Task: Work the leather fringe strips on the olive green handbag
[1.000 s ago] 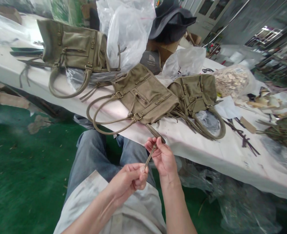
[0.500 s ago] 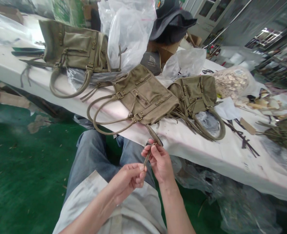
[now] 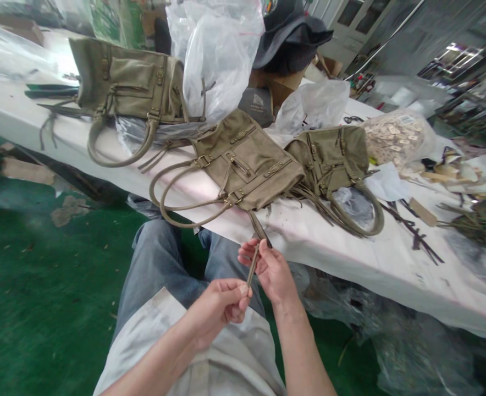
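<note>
- Left hand (image 3: 222,305) low and near, fingers curled in, thumb and forefinger pinching the bottom end of a thin olive-brown leather strap (image 3: 253,265).
- Right hand (image 3: 271,272) just above it, fingertips closed on the upper end of that same strap, palm turned toward the camera; the strap runs nearly upright between the two hands, taut and narrow.
- The strap sits in the air over the person's lap, just below the near edge of the white-covered counter (image 3: 350,258); a wider strap hangs from the bag above, and I cannot tell whether the two join.
- That bag, the middle olive suede-look handbag (image 3: 247,162), lies flat on the counter, matte and soft, with small brass buckles, a zip pocket and two rounded looped handles hanging over the near edge.
- Left and farther off, a second olive handbag (image 3: 127,82) of the same make, one curved handle drooping toward the edge.
- Right of the middle one, a third olive handbag (image 3: 333,157), slumped, with thin fringe-like ties spread on the cloth.
- Behind them, a crinkled clear plastic bag (image 3: 218,49), glossy and puffed up.
- Far right, a clear bag of pale tan tags (image 3: 395,137); its small white label is too small to read.
- Blue denim jeans (image 3: 156,264) on the knees, green floor (image 3: 40,286) to the left.
</note>
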Available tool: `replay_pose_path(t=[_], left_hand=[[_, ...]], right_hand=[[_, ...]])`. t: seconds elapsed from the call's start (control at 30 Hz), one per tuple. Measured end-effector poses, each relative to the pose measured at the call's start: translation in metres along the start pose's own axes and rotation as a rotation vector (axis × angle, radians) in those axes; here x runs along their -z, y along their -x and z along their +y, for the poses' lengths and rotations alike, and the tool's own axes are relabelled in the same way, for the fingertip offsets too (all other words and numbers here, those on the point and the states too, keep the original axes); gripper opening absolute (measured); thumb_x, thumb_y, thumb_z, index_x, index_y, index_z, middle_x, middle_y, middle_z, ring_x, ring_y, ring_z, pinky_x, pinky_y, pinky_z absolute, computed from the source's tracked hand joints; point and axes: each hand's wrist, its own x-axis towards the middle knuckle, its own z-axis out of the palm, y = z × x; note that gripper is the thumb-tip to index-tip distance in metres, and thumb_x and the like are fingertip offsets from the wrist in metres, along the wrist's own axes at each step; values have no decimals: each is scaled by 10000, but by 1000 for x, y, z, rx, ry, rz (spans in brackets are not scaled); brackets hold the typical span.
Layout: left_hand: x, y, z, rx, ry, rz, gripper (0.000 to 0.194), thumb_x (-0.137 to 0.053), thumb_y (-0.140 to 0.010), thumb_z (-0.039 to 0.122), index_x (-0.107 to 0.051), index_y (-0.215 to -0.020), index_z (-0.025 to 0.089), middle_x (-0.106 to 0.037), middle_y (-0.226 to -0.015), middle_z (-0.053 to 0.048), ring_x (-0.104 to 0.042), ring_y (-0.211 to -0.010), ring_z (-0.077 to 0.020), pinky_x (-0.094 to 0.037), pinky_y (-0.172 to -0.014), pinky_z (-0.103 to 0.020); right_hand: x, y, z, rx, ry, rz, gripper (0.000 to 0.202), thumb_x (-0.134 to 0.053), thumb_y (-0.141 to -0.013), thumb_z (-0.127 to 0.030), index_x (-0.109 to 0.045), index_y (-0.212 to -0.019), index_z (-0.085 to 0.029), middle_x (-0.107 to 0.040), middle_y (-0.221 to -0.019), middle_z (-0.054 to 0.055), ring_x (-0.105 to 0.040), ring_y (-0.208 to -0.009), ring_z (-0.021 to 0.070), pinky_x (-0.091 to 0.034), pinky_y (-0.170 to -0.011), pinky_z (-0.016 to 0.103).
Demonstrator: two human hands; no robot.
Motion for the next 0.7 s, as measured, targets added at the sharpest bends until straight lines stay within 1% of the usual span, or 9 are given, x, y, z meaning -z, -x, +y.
replay_pose_path(t=[0.07, 0.1, 0.17, 0.27, 0.4, 0.47, 0.53, 0.63, 0.7], left_hand=[[5, -2, -1, 1, 57, 1, 387, -915, -835, 364, -682, -947, 76, -471, -766, -28, -288, -613, -79, -206, -614, -260], [7, -3, -1, -15, 63, 2, 363, -903, -852, 344, -688, -959, 72, -469, -776, -29, -274, -623, -78, -204, -621, -258], [8, -5, 1, -47, 42, -5, 356, -885, -899, 362, -693, -967, 70, -467, -779, -30, -264, -629, -78, -201, -627, -259], [3, -2, 7, -68, -7, -13, 433, -883, -924, 452, -666, -902, 78, -465, -757, -32, -276, -617, -79, -178, -616, -273], [-6, 5, 10, -78, -37, -2, 476, -896, -904, 493, -669, -885, 75, -459, -733, -31, -283, -606, -79, -169, -611, -275], [-6, 5, 9, -77, -24, 4, 446, -888, -916, 462, -673, -903, 72, -454, -729, -26, -273, -602, -76, -172, -604, -266], [-2, 3, 8, -35, 40, -20, 377, -879, -928, 389, -678, -939, 70, -445, -730, -20, -278, -602, -75, -188, -595, -248], [7, -3, 9, 61, 147, -133, 255, -828, -963, 286, -708, -1010, 66, -514, -786, -49, -434, -633, -90, -364, -643, -226], [12, -9, 12, 86, 161, -215, 252, -754, -1020, 296, -740, -1103, 58, -640, -941, -136, -642, -816, -177, -531, -832, -306]], right_hand=[[2, -2, -5, 33, -23, -4, 438, -973, -810, -494, -836, -1030, -140, -775, -1202, 128, -771, -1093, 237, -675, -990, 363], [2, -4, -7, 52, -44, 30, 427, -1000, -774, -471, -841, -994, -141, -778, -1185, 114, -770, -1074, 219, -670, -994, 343], [0, -7, -11, 49, -90, 105, 438, -1056, -675, -431, -840, -920, -139, -786, -1092, 92, -772, -967, 179, -672, -935, 288], [-3, -11, -17, -16, -146, 148, 482, -1094, -576, -408, -827, -862, -127, -788, -1057, 99, -775, -934, 184, -674, -852, 267], [-7, -13, -23, -48, -165, 144, 484, -1106, -541, -368, -813, -835, -118, -787, -1026, 99, -773, -903, 190, -678, -819, 281], [-8, -13, -23, -37, -172, 148, 497, -1110, -525, -373, -812, -833, -122, -786, -1017, 93, -771, -899, 189, -676, -813, 280], [-6, -11, -22, -25, -161, 129, 482, -1097, -568, -406, -818, -853, -136, -786, -1032, 86, -770, -916, 186, -674, -834, 284], [0, -8, -20, -36, -92, 41, 429, -1038, -705, -464, -834, -915, -151, -785, -1087, 84, -767, -978, 185, -664, -908, 294], [6, -8, -19, -52, -50, -2, 410, -1007, -759, -479, -840, -949, -156, -782, -1128, 84, -762, -1034, 191, -655, -944, 292]])
